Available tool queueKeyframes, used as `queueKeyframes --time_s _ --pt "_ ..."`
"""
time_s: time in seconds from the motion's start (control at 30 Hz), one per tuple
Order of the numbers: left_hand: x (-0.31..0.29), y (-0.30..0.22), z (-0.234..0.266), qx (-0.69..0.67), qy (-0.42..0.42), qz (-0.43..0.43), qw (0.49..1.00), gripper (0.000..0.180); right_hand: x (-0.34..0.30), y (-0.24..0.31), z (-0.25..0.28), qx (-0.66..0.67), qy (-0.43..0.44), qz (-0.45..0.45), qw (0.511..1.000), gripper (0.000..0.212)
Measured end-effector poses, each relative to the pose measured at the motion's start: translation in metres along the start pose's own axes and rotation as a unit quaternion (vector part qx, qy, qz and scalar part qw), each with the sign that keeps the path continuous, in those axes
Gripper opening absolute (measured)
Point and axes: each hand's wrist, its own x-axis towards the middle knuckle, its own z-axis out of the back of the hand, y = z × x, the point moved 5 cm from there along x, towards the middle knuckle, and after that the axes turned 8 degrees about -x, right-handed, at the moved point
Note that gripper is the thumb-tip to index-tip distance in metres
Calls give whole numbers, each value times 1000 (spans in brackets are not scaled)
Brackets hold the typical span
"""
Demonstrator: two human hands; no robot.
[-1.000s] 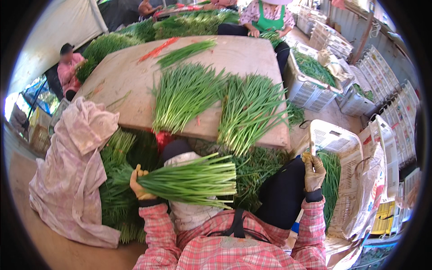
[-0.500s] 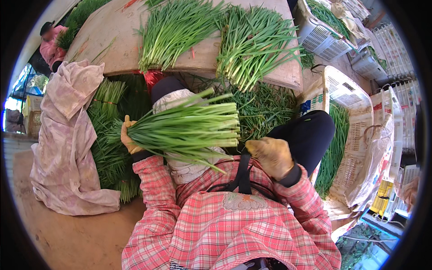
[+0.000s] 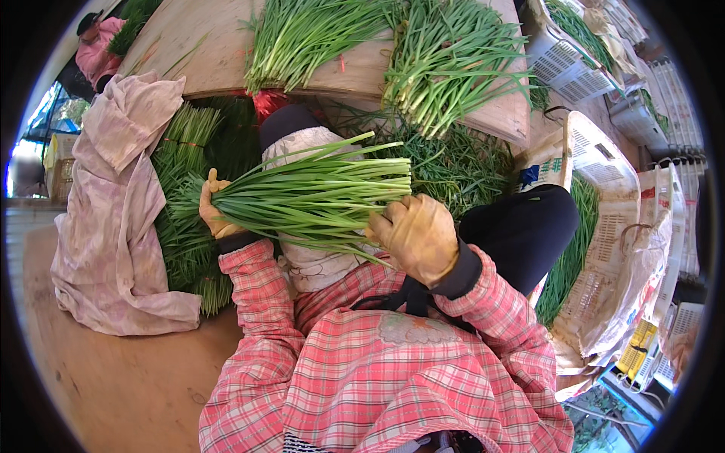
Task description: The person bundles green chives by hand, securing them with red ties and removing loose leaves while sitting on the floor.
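A loose bunch of garlic chives (image 3: pixel 310 198) lies sideways above my lap, leafy tips to the left and pale cut ends to the right. My left hand (image 3: pixel 214 205), in a tan glove, grips the leafy end with the thumb up. My right hand (image 3: pixel 420 235), in a stained tan glove, is at the pale ends with its fingers curled against the lower stalks. Its palm and fingertips are partly hidden. Beneath the bunch is a pale cloth (image 3: pixel 328 268) over my leg.
Two heaps of chives (image 3: pixel 313 38) (image 3: pixel 453 64) lie on a wooden board (image 3: pixel 362 79) ahead. Tied bundles (image 3: pixel 185 147) sit left beside a draped cloth (image 3: pixel 113 219). Loose leaves (image 3: pixel 472 170) lie below the board. A white crate (image 3: pixel 600 151) holds chives at right. A person (image 3: pixel 98 47) sits far left.
My right hand has moved left from beside my knee to the cut ends of the chives. My left hand keeps its grip. The whole view has shifted slightly.
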Motion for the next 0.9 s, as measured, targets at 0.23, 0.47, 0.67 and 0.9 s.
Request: queueKeyframes --time_s 0.23,0.47,0.67,0.9 --pt "-3 3 -15 13 -46 -33 998 27 -65 -25 3 112 -81 -186 973 12" --pt "3 4 -9 -11 14 -19 1000 25 -48 -68 27 99 -96 -166 976 41" --pt "10 -7 5 19 37 -31 999 28 -28 16 -47 158 107 -104 976 31" --pt "22 13 17 -228 224 -55 946 34 -82 4 -3 281 -25 -111 953 16"
